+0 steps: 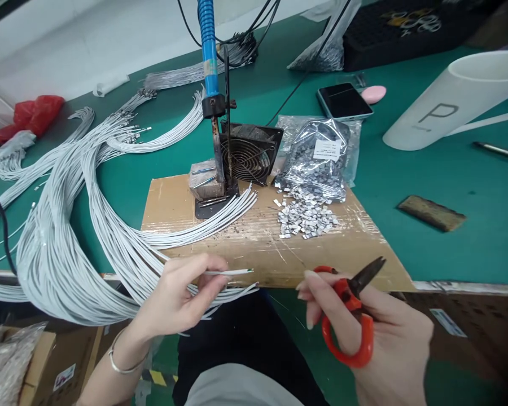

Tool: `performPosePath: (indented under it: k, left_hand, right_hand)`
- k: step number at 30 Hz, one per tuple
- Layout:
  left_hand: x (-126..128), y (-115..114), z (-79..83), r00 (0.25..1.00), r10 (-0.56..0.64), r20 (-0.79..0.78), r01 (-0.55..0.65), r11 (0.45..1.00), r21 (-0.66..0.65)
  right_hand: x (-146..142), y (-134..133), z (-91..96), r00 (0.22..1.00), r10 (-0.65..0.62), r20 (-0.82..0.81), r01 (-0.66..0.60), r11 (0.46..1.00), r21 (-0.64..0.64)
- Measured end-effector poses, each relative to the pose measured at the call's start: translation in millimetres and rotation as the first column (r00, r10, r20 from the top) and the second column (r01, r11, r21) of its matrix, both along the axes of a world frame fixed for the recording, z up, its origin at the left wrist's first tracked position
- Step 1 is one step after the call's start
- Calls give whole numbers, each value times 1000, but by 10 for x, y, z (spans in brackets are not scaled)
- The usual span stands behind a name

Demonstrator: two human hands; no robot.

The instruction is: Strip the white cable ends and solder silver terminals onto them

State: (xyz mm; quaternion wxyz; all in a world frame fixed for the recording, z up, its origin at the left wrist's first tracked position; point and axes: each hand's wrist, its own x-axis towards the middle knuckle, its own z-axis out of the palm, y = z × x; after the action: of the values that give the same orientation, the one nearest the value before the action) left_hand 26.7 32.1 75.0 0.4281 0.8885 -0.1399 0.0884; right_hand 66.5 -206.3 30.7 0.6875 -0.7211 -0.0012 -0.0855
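Note:
Between the thumb and fingers of my left hand (pixel 184 296) a white cable (pixel 235 272) is pinched, its tip showing a bit of green and pointing right. More white cables (pixel 241 290) run beneath that hand, their ends at the table's front edge. My right hand (pixel 389 332) has its fingers through the red handles of a pair of scissors (pixel 349 290), whose dark blades point up and to the right, away from the cable. On the cardboard sheet (pixel 220 256) beyond my hands lie a cable bundle (pixel 211 225) and a pile of small white-and-grey pieces (pixel 307 219).
A blue-handled tool (pixel 209 51) stands clamped upright beside a small black fan (pixel 249 155). Behind the pile sits a clear bag (pixel 317 149) of similar pieces. Large cable bundles (pixel 63 248) cover the left. A phone (pixel 345 101), a white cup (pixel 449 104) and a worn block (pixel 432 213) are at right.

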Motion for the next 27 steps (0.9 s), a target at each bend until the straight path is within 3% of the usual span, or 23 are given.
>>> performPosePath:
  k: [2, 5, 8, 15, 20, 24, 27]
  left_hand:
    - [8, -64, -38, 995, 55, -83, -67, 987, -149]
    - [-6, -100, -106, 972, 103, -209, -175, 915, -364]
    - [-30, -104, -151, 953, 107, -284, -236, 851, -470]
    - [-39, -124, -161, 947, 102, -305, -259, 804, -535]
    - [-90, -133, -174, 943, 143, -300, -282, 824, -491]
    - [-141, -96, -159, 952, 108, -285, -242, 836, -493]
    - [-180, -66, -139, 954, 44, -296, -188, 859, -477]
  right_hand:
    - [-10, 92, 10, 999, 19, -39, -17, 999, 33]
    - [-1, 199, 28, 995, 95, -13, -95, 995, 43]
    - [20, 281, 41, 988, 154, 5, -154, 987, 41]
    - [71, 466, 28, 924, 376, 73, -383, 917, 110]
    - [107, 564, 38, 880, 472, 64, -472, 847, 243]
    - [116, 601, 33, 843, 538, 35, -511, 778, 366]
    - [123, 609, 35, 834, 548, 67, -535, 773, 340]
